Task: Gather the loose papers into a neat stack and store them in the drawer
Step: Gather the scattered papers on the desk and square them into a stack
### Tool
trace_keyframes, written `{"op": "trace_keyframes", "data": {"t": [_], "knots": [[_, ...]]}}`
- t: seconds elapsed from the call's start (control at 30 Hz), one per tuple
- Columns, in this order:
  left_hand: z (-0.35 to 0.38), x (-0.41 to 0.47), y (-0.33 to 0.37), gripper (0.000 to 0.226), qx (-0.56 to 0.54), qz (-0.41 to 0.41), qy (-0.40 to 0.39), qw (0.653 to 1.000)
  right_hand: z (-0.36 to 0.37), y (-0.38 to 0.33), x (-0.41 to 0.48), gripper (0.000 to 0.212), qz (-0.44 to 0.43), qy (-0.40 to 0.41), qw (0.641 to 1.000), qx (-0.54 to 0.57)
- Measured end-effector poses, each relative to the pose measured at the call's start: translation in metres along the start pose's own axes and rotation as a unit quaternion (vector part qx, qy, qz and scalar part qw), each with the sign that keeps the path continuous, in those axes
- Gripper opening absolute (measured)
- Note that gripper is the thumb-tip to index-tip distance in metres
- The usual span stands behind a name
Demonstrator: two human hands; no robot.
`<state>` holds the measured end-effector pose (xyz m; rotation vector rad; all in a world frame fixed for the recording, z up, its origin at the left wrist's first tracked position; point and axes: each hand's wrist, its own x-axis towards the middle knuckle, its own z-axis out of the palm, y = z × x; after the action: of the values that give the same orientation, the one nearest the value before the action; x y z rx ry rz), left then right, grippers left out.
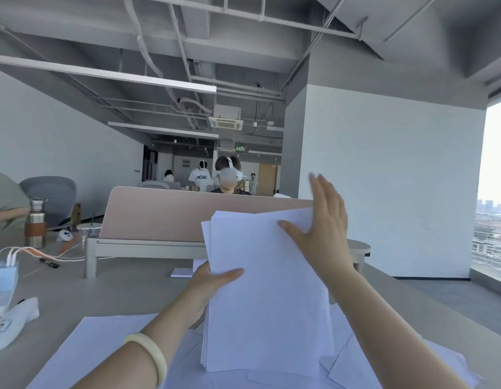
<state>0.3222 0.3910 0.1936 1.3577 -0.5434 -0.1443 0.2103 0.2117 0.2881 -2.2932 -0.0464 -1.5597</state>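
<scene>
Upright, stack juts rightward from left grip.

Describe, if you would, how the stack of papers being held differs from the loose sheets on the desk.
The stack stands upright, gripped by the left hand and steadied by the flat right hand; the loose sheets lie flat on the desk. The stack is roughly squared; the loose sheets overlap askew. Both are plain white.

"acac" on distant white T-shirt
</scene>
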Motion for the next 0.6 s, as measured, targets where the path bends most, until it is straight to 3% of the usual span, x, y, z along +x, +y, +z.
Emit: {"op": "trace_keyframes", "data": {"t": [0.1,0.2,0.33,0.43,0.53,0.6], "knots": [[0.001,-0.001,-0.004,0.074,-0.013,-0.003,0.002,1.000,0.019,-0.034,0.010,0.087,-0.112,-0.161,0.963,-0.183],[0.004,0.000,-0.007,0.058,-0.019,0.004,0.017,1.000,0.041,-0.062,0.009,0.081,-0.150,-0.306,0.915,-0.218],[0.003,0.000,-0.008,0.026,0.007,0.016,0.027,0.999,0.046,-0.067,0.009,0.075,-0.206,-0.300,0.923,-0.121],[0.003,-0.001,-0.009,0.027,-0.007,0.022,0.028,0.999,0.023,-0.047,0.027,0.074,-0.094,-0.284,0.949,-0.102],[0.002,-0.001,-0.009,0.049,-0.027,0.022,0.025,0.999,-0.002,-0.017,0.034,0.064,-0.006,-0.341,0.914,-0.218],[0.001,0.000,-0.010,0.041,-0.026,0.019,0.023,0.999,-0.010,0.000,0.033,0.057,0.026,-0.287,0.934,-0.211]]}}
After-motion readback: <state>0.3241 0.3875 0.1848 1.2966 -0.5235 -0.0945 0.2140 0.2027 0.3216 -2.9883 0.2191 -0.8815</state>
